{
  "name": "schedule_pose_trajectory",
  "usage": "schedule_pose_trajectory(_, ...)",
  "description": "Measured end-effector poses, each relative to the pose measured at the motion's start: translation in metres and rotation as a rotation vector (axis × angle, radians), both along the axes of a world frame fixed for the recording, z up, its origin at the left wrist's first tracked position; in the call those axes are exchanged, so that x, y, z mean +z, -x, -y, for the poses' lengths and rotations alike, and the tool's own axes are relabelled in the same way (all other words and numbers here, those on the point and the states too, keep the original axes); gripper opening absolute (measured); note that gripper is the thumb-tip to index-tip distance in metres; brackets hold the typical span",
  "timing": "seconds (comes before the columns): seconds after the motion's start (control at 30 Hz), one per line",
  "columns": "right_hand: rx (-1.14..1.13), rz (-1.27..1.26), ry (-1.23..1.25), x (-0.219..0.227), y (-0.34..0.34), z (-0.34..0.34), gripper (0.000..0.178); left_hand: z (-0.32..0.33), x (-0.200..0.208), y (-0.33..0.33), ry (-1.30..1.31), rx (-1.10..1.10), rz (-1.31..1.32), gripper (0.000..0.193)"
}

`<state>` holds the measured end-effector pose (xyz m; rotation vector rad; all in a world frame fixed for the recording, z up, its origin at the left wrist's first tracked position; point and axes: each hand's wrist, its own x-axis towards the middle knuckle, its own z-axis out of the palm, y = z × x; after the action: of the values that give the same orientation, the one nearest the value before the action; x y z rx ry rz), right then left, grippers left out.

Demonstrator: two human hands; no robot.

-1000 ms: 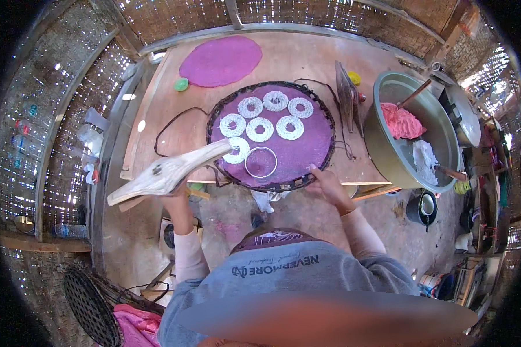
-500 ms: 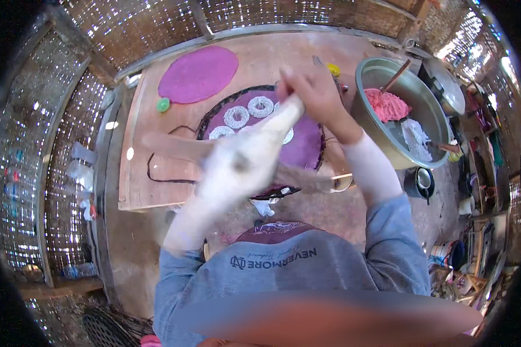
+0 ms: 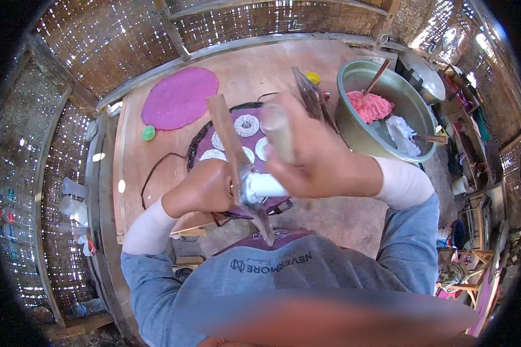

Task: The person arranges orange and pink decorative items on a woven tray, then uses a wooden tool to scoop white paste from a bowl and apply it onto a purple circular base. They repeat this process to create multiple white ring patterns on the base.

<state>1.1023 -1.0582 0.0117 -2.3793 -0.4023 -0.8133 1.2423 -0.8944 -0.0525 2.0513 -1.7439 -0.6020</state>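
Note:
My left hand [image 3: 205, 185] is closed round a wooden bar [image 3: 227, 124] that slants from the table's middle toward my chest. A white tube [image 3: 266, 185] joins the bar at its middle, beside a grey ring-like part. My right hand [image 3: 318, 159] is closed on a pale, blurred cylinder [image 3: 279, 132], just above the tube; its fingers are smeared by motion. Below my hands lie several white, lacy rings [image 3: 246, 125] on a round tray lined with purple [image 3: 200, 139]. Bar and hands hide part of them.
A big green basin [image 3: 419, 92] at right holds pink dough [image 3: 369, 106] and white dough [image 3: 403, 136], each with a stick. Dark wooden pieces [image 3: 311, 92] rest beside it, near a yellow object [image 3: 313, 78]. A purple round sheet [image 3: 179, 98] and green object [image 3: 148, 133] lie at far left.
A large pale blurred shape between my hands has given way to the white tube on the wooden bar. My right hand has come down and nearer. Dark wooden pieces now show beside the basin.

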Motion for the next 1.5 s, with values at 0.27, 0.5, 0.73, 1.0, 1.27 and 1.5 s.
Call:
schedule_pose_trajectory(0.27, 0.12, 0.77, -1.198, 0.021, 0.053, 0.154, 0.007, 0.064, -0.03, 0.031, 0.532, -0.055, -0.593, 0.04)
schedule_pose_trajectory(0.5, 0.06, 0.044, -1.68, -0.059, 0.01, 0.18, 0.025, 0.186, -0.003, 0.073, 1.671, 0.184, -0.401, 0.032)
schedule_pose_trajectory(0.73, -1.081, -0.99, 0.863, -0.103, 0.16, 0.325, 0.016, 0.248, -0.003, 0.107, 1.545, 0.297, -0.1, 0.037)
schedule_pose_trajectory(1.0, -0.843, -1.163, 1.052, -0.121, 0.213, 0.379, 0.011, 0.332, -0.038, 0.145, 1.322, 0.215, -0.121, 0.04)
schedule_pose_trajectory(1.27, -0.55, -1.101, 1.123, -0.045, 0.196, 0.377, 0.01, 0.36, -0.053, 0.149, 1.306, 0.276, -0.175, 0.043)
schedule_pose_trajectory(1.5, -0.246, -1.044, 1.106, -0.1, 0.195, 0.399, 0.015, 0.349, -0.077, 0.14, 0.859, 0.476, -1.099, 0.02)
